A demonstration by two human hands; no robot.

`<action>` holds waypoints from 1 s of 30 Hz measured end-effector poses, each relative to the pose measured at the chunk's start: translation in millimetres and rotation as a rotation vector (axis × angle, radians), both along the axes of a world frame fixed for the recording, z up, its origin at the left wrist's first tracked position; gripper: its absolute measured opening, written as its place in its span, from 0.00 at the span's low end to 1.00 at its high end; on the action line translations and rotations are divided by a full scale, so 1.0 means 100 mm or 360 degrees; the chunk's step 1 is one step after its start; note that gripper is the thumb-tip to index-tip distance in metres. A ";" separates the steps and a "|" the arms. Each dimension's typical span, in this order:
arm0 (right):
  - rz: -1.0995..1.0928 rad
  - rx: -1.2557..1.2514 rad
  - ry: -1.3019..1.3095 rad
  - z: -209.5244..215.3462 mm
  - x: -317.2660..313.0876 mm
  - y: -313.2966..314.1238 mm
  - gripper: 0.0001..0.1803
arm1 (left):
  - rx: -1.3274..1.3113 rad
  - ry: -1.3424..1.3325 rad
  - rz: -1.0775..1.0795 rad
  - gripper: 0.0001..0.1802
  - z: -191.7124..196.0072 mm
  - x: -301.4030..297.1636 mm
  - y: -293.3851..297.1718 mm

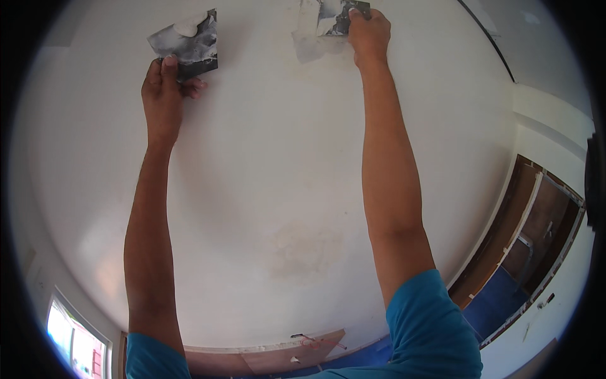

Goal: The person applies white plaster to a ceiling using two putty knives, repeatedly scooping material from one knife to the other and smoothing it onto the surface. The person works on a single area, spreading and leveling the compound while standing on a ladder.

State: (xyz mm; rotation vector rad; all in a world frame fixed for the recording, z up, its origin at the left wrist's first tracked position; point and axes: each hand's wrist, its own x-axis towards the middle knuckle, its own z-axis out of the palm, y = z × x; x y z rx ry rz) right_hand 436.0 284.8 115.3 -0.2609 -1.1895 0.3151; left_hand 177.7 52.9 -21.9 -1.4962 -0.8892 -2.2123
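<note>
Head view: 2 bare hands (371, 39) are raised toward the far side of a broad, smooth white painted surface (252, 170).
Left hand (161, 98): thumb closed over the near edge of its blade, 2 fingers spread out at the right; the rest are partly hidden.
Left blade: a thin, dark grey, four-sided flat scraper (205, 65), far left, tilted, in the left hand's grip.
Paste: a thick white lump (190, 25) sits at that scraper's far edge, with thinner grey-white smears below.
Right hand: fingers closed around the right edge of its blade, thumb on the face.
Right blade: a dark, flat, white-smeared scraper (342, 24), far and right of centre, over a pale grey smeared patch (309, 50); I cannot tell whether it touches.
Stain: a faint beige blotch (302, 249), nearer, between the forearms.
Sleeves: 2 short teal-blue fabric sleeves (435, 319), near left and near right.
Window: a bright, pale-framed rectangular window (76, 341), near left.
Doorway: a brown wooden-framed opening (527, 183), right, with a blue panel (495, 300) at its near end.
</note>
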 end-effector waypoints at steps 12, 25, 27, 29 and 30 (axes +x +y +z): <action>0.0307 0.0240 -0.0007 0.08 -0.10 -0.38 0.10 | -0.0059 -0.0064 -0.0012 0.24 -0.01 -0.05 -0.04; -0.0096 0.0060 -0.0078 -0.05 -0.02 -0.40 0.09 | -0.0032 0.0004 -0.0045 0.24 -0.02 -0.08 -0.06; 0.0014 -0.0066 -0.0277 -0.05 0.02 -0.36 0.09 | -0.0051 0.0010 0.0001 0.24 -0.03 -0.07 -0.06; 0.0370 -0.0010 0.0063 -0.06 0.03 -0.30 0.09 | 0.0011 -0.0031 -0.0015 0.24 -0.04 -0.06 -0.04; 0.0521 0.0042 0.0288 -0.07 0.03 -0.27 0.10 | 0.0019 -0.0054 -0.0027 0.25 -0.04 -0.04 -0.03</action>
